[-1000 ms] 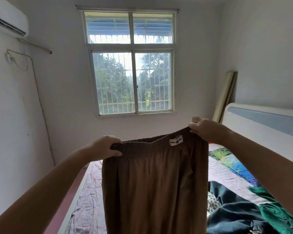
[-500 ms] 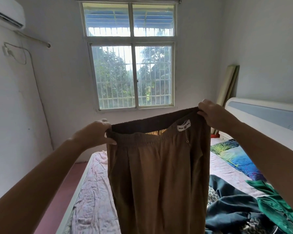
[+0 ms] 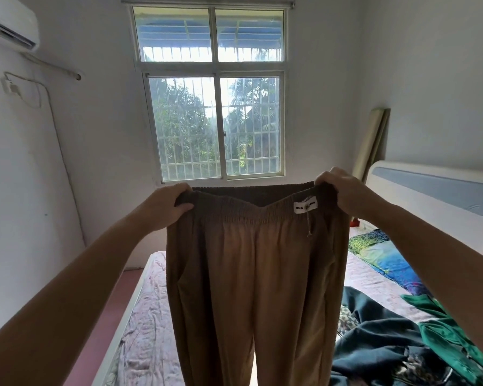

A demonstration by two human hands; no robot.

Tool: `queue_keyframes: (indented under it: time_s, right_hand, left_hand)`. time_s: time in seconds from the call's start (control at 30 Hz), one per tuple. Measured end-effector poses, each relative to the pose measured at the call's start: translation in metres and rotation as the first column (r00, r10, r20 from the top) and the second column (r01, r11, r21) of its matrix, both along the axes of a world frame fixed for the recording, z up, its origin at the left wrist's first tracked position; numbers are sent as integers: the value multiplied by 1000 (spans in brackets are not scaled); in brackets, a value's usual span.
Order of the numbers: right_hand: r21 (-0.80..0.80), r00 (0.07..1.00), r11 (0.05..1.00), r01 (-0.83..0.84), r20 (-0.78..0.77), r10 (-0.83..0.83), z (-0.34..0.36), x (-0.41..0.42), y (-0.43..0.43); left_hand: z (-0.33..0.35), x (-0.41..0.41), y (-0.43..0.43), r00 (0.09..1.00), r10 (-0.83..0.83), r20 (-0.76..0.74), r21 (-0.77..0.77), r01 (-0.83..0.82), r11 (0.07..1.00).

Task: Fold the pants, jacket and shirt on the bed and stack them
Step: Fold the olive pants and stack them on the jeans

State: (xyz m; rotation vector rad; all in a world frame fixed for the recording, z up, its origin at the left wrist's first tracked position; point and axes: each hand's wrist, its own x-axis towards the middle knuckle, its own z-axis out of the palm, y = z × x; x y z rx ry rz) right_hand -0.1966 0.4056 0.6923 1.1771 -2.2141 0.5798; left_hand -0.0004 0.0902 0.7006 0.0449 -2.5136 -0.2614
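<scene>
With the left hand and right hand each clenched on a waistband end, the pants hang lengthwise straight down over the bed.

The pants hang as a curtain above the middle of the bed, held at the waistband by the left hand and right hand, blocking passage straight ahead. Bare sheet along the bed's left edge gives clear access. Toward the right edge, a dark garment and green garment lie heaped, and a pillow occupies the headboard end.
</scene>
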Motion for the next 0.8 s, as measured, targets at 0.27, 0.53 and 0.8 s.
queue_keyframes:
  time_s: [0.27,0.53,0.8]
  right_hand:
    - [99,995,992,-78,66,72,-9,23,-18]
    - [-160,998,987,-12,-58,3,-5,-2,-4]
    - [-96,981,993,67,-174,-83,-2,-13,-5]
  left_hand:
    - [-7,-3,-9,993,93,-73,69,-89,994]
    - [-13,9,-22,991,131,-15,3,-131,991]
    - [-13,-4,-13,996,91,-7,119,-89,989]
